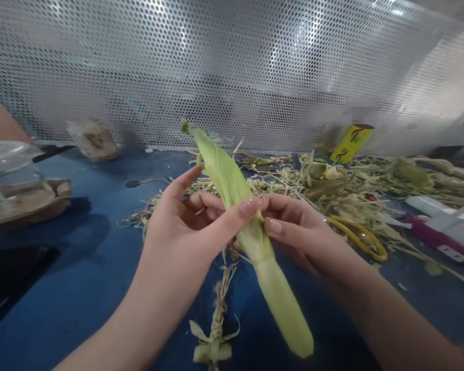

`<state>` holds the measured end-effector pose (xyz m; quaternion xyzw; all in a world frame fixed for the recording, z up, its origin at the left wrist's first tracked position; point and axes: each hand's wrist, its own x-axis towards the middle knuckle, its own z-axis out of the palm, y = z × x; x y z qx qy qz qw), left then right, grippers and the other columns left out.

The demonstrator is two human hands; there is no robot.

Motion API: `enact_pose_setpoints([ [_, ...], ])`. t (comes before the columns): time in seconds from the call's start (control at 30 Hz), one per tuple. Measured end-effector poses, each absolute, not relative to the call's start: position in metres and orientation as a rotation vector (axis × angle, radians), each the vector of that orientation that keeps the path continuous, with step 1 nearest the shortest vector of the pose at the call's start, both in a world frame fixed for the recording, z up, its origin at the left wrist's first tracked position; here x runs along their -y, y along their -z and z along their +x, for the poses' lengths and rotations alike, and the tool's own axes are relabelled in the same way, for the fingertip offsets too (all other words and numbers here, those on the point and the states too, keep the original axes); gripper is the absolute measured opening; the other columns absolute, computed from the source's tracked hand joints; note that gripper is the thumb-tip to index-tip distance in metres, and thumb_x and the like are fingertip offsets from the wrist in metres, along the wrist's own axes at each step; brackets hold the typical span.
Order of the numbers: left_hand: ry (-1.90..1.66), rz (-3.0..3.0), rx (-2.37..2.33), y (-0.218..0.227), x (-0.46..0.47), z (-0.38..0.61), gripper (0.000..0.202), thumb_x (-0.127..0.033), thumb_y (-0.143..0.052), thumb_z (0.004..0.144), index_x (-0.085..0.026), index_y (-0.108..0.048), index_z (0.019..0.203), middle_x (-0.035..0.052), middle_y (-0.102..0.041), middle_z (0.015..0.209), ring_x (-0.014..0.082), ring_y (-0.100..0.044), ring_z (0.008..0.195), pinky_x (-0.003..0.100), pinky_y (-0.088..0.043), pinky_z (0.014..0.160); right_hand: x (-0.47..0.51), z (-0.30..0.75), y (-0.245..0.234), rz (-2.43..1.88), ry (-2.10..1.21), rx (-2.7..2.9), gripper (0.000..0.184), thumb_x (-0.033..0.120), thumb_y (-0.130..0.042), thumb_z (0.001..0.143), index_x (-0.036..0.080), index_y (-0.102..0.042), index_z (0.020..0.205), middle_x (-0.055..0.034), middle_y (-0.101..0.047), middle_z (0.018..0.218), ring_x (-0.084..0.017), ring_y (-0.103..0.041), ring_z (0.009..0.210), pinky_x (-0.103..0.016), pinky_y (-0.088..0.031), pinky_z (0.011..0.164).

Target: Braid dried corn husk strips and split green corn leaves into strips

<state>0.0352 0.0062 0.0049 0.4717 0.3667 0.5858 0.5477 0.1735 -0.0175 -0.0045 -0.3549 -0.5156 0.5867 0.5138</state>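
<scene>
A long pale-green corn husk bundle (232, 180) slants across the middle of the view, its smooth rounded end low and its twisted tip up at the left. My left hand (185, 221) is closed on it, the thumb pressed over its front and the fingers behind. From the other side my right hand (301, 226) pinches the husk's edge between thumb and fingers. Below them on the blue table lies a small braided husk figure (215, 330) with strips tied around it. The fingertips behind the husk are partly hidden.
Dried husk scraps (344, 196) spread across the back and right. Yellow-handled scissors (359, 237) and a purple-and-white tool (441, 237) lie at the right, with a yellow box (351, 143) behind. A clear plastic cup (7, 170) and a dark flat object (15, 278) are at left. A perforated metal panel (224, 67) closes the back.
</scene>
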Motion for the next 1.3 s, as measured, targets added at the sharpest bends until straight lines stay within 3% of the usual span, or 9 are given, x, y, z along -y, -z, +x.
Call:
enact_pose_setpoints([
  [0.27,-1.438,1.129,-0.851,-0.005,-0.007,0.034,0.069,-0.023,-0.074,0.05,-0.023,-0.048,0.114,-0.0069,-0.052,0.055,0.0101,-0.055,0.049,0.021,-0.048,0.046,0.014,0.176,0.005,-0.884,-1.34,1.277,0.018,0.037,-0.063,0.068,0.021,-0.061,0.077,0.0001,-0.064,0.077,-0.014,-0.062,0.075,-0.027,-0.05,0.072],
  [0.37,-1.515,1.143,-0.857,-0.006,-0.01,0.031,0.066,-0.022,-0.074,0.054,-0.026,-0.048,0.114,-0.0062,-0.051,0.058,0.0108,-0.056,0.058,0.024,-0.051,0.059,0.012,0.186,-0.002,-0.846,-1.243,1.209,0.017,0.034,-0.055,0.076,0.02,-0.062,0.082,-0.0023,-0.065,0.09,-0.015,-0.061,0.087,-0.029,-0.049,0.079],
  [0.43,-1.531,1.156,-0.881,-0.005,-0.012,0.03,0.065,-0.023,-0.074,0.055,-0.026,-0.048,0.114,-0.0064,-0.05,0.058,0.0097,-0.054,0.056,0.023,-0.05,0.058,0.012,0.195,-0.009,-0.815,-1.179,1.145,0.015,0.028,-0.054,0.077,0.02,-0.061,0.088,-0.0032,-0.061,0.104,-0.016,-0.058,0.096,-0.031,-0.046,0.087],
  [0.63,-1.439,1.166,-0.937,-0.002,-0.017,0.033,0.086,-0.024,-0.076,0.052,-0.02,-0.033,0.126,-0.0068,-0.051,0.059,0.0103,-0.054,0.058,0.021,-0.048,0.057,0.008,0.213,-0.016,-0.784,-1.138,1.098,0.032,0.014,-0.064,0.066,0.02,-0.057,0.097,-0.0055,-0.054,0.119,-0.019,-0.056,0.101,-0.031,-0.042,0.093],
  [0.77,-1.421,1.243,-0.936,-0.001,-0.017,0.034,0.093,-0.024,-0.075,0.052,-0.017,-0.025,0.13,-0.0071,-0.05,0.057,0.0112,-0.052,0.057,0.023,-0.046,0.057,0.004,0.214,-0.013,-0.851,-1.024,1.12,0.034,0.015,-0.068,0.061,0.018,-0.057,0.094,-0.0073,-0.058,0.113,-0.019,-0.058,0.099,-0.035,-0.041,0.093],
  [0.9,-1.372,1.354,-0.939,0.002,-0.016,0.032,0.092,-0.026,-0.073,0.056,-0.019,-0.02,0.132,-0.0072,-0.048,0.059,0.0118,-0.051,0.058,0.024,-0.044,0.056,0.012,0.207,-0.019,-0.984,-0.822,1.344,0.026,0.023,-0.063,0.068,0.018,-0.06,0.093,-0.0065,-0.065,0.099,-0.017,-0.058,0.098,-0.036,-0.041,0.093],
  [1.0,-1.391,1.416,-0.881,0.003,-0.016,0.034,0.093,-0.023,-0.073,0.056,-0.02,-0.019,0.131,-0.0079,-0.048,0.059,0.0117,-0.051,0.058,0.024,-0.044,0.058,0.017,0.194,-0.024,-1.122,-0.746,1.496,0.028,0.032,-0.057,0.073,0.017,-0.06,0.096,-0.0072,-0.066,0.094,-0.018,-0.061,0.091,-0.035,-0.046,0.085],
  [1.1,-1.403,1.421,-0.771,0.001,-0.015,0.041,0.097,-0.018,-0.073,0.052,-0.017,-0.016,0.131,-0.009,-0.046,0.058,0.011,-0.05,0.056,0.024,-0.045,0.058,0.015,0.178,-0.025,-1.176,-0.771,1.517,0.036,0.035,-0.063,0.067,0.017,-0.057,0.099,-0.0069,-0.066,0.087,-0.019,-0.062,0.082,-0.033,-0.05,0.074],
  [1.3,-1.413,1.469,-0.665,-0.001,-0.012,0.053,0.101,-0.016,-0.071,0.052,-0.018,-0.01,0.133,-0.0079,-0.047,0.062,0.0104,-0.053,0.058,0.021,-0.046,0.056,0.014,0.17,-0.035,-1.209,-0.691,1.496,0.023,0.028,-0.068,0.061,0.016,-0.06,0.078,-0.0054,-0.064,0.078,-0.019,-0.062,0.076,-0.033,-0.05,0.072],
])
